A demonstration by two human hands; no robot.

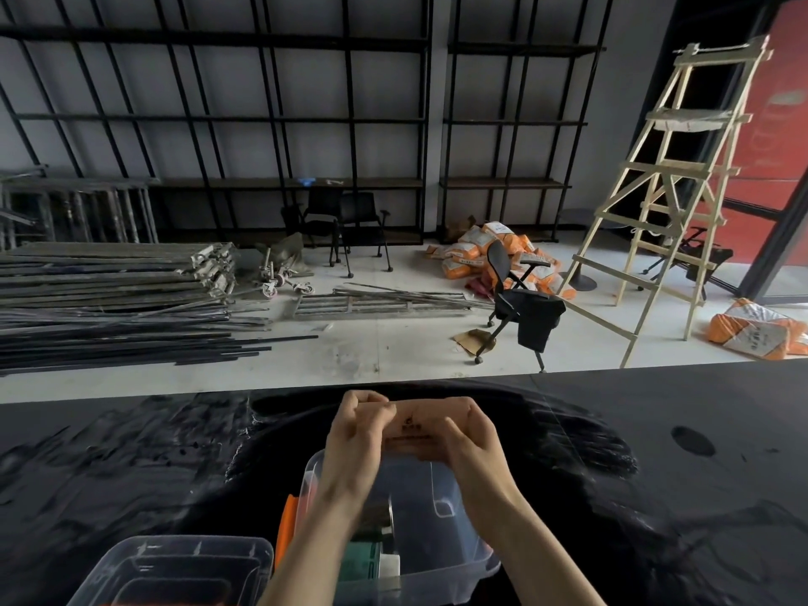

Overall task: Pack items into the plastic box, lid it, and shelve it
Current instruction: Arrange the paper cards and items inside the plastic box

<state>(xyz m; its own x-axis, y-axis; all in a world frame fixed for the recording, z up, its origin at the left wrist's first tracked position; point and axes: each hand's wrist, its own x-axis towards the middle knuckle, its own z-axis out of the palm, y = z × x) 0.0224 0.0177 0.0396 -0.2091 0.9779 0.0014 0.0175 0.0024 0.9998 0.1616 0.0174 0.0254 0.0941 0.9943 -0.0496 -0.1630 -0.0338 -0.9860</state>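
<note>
Packing is under way at a dark table (656, 430): both the left hand (356, 435) and the right hand (470, 439) grip a small tan packet (413, 428) by its ends, holding it just above the far rim of the clear plastic box (441, 518). The box sits open near the table's front edge and already holds several items — among them something green — though most are hidden by the forearms. The lid (175, 570) lies beside it to the left, unused. Still ahead, by the look of it: the packet going in, lidding, and shelving — black shelves (306, 115) line the far wall.
</note>
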